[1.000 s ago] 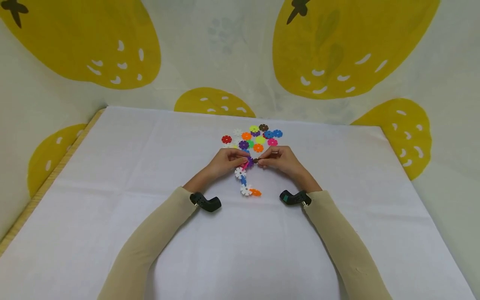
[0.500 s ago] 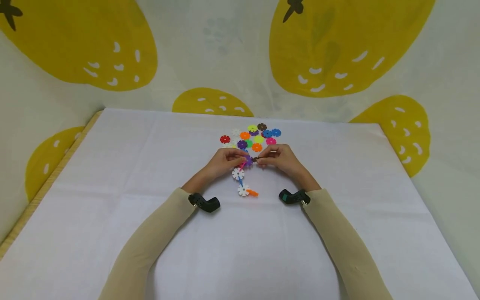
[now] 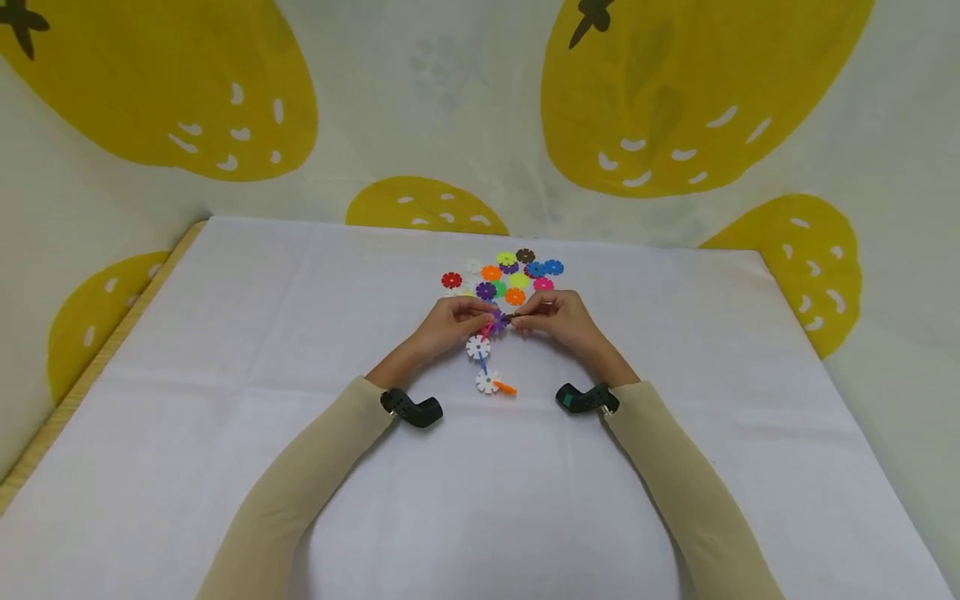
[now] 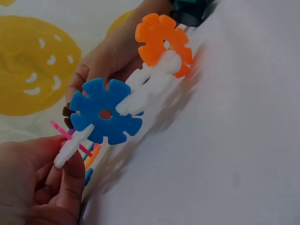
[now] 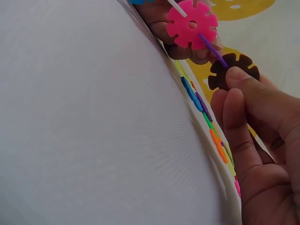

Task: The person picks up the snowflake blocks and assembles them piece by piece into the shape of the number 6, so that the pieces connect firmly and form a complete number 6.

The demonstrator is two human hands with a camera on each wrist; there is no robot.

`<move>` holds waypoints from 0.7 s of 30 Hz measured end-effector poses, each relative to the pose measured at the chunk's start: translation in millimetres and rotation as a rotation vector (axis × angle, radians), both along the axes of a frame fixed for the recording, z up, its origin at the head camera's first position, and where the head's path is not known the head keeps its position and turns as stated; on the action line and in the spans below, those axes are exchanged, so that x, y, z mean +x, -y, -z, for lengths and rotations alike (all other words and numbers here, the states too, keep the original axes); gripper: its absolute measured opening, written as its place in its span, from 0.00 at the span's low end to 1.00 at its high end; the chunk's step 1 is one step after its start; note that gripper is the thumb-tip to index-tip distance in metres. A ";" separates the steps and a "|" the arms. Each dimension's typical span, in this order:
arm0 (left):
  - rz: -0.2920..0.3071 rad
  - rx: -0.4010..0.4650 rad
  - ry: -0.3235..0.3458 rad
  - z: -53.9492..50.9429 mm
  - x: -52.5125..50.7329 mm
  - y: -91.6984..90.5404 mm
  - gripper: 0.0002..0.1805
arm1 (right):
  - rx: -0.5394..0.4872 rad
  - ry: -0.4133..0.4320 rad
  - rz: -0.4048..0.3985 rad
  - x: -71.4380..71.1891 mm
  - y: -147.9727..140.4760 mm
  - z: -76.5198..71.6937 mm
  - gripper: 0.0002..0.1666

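My left hand (image 3: 448, 323) pinches a chain of notched plastic snowflake discs by its pink and purple end. Down from it hang a white disc (image 3: 477, 347), a blue disc (image 4: 104, 111), another white disc (image 3: 487, 382) and an orange disc (image 4: 161, 40). Between thumb and fingers, my right hand (image 3: 564, 321) holds a brown snowflake disc (image 5: 236, 74). In the right wrist view the brown disc meets the edge of the purple disc (image 5: 213, 50), which is slotted into the pink disc (image 5: 192, 23). My right thumb covers part of that meeting point.
Behind the hands, loose discs lie in a cluster on the white cloth, among them a red disc (image 3: 452, 280), an orange disc (image 3: 515, 297) and a blue disc (image 3: 553, 267). A patterned wall (image 3: 480, 108) stands beyond the table's far edge.
Both hands stay nearly in place, close together. The chain's lower part has turned, so its blue disc now shows edge-on. The brown disc also looks thinner, turned more edge-on to the head view.
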State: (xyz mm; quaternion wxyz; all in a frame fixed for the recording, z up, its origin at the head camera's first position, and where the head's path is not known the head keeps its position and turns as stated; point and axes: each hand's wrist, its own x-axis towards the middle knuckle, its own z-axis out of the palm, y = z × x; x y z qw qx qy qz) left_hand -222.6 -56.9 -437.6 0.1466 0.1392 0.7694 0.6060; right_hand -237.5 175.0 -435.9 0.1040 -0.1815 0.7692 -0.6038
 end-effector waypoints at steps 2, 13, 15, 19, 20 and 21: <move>0.009 -0.005 0.010 -0.5 0.2 -0.6 0.16 | -0.004 0.017 0.012 0.3 -0.5 -0.8 0.10; 0.017 0.045 -0.026 1.0 -2.5 1.6 0.16 | 0.118 -0.018 0.059 -4.6 -1.5 -4.0 0.14; -0.016 0.053 -0.023 1.2 -2.7 2.6 0.16 | 0.167 -0.029 0.081 -5.3 -1.5 -3.6 0.15; -0.046 0.067 -0.013 1.9 -3.7 3.9 0.15 | 0.200 0.000 0.138 -7.5 -0.5 -2.2 0.16; -0.038 0.067 -0.010 1.9 -3.8 3.9 0.15 | 0.204 0.008 0.152 -8.3 -0.3 -1.6 0.16; -0.027 0.063 -0.009 2.2 -4.0 4.0 0.15 | 0.203 0.012 0.163 -9.0 -0.1 -1.2 0.16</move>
